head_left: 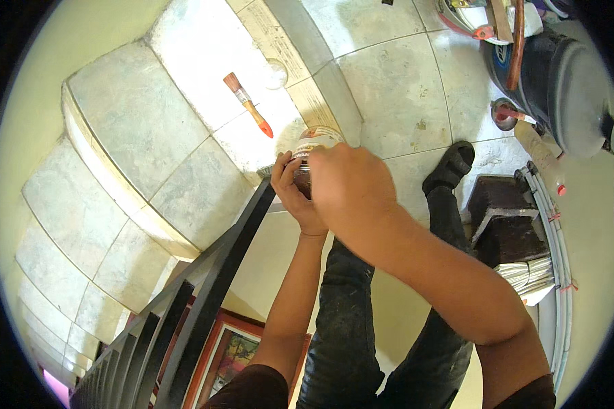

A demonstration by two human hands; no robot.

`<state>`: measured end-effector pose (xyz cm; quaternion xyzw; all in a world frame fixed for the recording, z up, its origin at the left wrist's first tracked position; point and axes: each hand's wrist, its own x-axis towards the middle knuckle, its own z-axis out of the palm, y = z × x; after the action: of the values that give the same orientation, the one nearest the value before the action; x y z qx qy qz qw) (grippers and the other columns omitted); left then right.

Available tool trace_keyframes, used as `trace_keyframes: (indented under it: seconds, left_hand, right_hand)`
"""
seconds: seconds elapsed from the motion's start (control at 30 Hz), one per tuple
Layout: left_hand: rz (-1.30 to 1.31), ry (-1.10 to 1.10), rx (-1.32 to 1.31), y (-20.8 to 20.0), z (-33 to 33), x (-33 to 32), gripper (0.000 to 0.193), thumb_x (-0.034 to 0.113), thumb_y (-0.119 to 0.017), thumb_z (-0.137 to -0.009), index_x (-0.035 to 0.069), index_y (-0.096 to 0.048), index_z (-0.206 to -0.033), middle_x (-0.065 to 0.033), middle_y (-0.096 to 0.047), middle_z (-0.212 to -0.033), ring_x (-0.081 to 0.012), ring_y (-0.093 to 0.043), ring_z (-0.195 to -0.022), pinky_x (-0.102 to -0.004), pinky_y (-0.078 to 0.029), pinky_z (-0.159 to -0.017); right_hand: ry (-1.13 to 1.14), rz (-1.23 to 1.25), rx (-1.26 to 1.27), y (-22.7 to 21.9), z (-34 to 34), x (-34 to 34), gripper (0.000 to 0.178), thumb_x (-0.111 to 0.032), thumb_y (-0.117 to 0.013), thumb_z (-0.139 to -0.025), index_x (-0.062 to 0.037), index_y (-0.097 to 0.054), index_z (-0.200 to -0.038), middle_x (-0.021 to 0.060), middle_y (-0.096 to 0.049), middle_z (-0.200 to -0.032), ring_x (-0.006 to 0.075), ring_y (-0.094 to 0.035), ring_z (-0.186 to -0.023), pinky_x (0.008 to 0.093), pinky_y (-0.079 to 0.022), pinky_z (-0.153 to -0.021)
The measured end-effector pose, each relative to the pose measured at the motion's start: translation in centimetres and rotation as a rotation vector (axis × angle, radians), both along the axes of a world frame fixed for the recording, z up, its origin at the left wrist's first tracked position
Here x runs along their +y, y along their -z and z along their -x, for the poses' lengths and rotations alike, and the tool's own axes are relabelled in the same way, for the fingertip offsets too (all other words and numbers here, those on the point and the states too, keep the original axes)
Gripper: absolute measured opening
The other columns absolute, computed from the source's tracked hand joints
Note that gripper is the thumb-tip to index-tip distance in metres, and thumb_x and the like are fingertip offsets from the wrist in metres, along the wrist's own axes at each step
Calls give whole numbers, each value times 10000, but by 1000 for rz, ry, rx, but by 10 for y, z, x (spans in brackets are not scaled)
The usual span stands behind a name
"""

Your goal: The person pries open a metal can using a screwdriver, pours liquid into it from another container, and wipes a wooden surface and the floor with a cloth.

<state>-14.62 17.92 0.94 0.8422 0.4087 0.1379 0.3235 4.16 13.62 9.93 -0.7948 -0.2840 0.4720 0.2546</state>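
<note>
Head view: our left hand [295, 199] grasps a container [318, 139]; whether our right hand [353, 180] grips it, we cannot tell. A paintbrush [250, 108] lies nearby.

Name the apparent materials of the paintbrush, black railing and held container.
Paintbrush: probably a varnished wooden handle, by its tan colour and red end; shiny, apparently metal band; brown bristles, fibre unclear.
Railing: maybe painted metal, from its even black coat.
Container: pale, paper-looking label; the rest too covered to tell glass, plastic or metal.
</note>
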Motion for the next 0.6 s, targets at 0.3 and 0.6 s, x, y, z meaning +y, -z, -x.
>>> trace_keyframes:
  seconds: [0.3, 0.6]
  left_hand:
    - [-94, 60, -5, 0, -4, 1, 1016, 313, -1091, -570, 129, -513, -1385, -181, -529, -1456, -383, -525, -1397, -555, -425, -1197]
    - [-73, 89, -10, 5, 2, 1, 1039, 267, -1079, -567, 128, -486, -1409, -172, -513, -1469, -378, -514, -1403, -537, -412, -1219]
  right_hand:
    - [-139, -165, 355, 78, -56, -23, 312, -239, -897, -779, -8, -704, -860, 151, -721, -828, 350, -696, -768, 436, -557, -739]
    - [-4, -140, 778, 100, -58, -45, 232, -227, -866, -904, -47, -720, -898, 3, -608, -626, 72, -496, -541, 308, -349, -504]
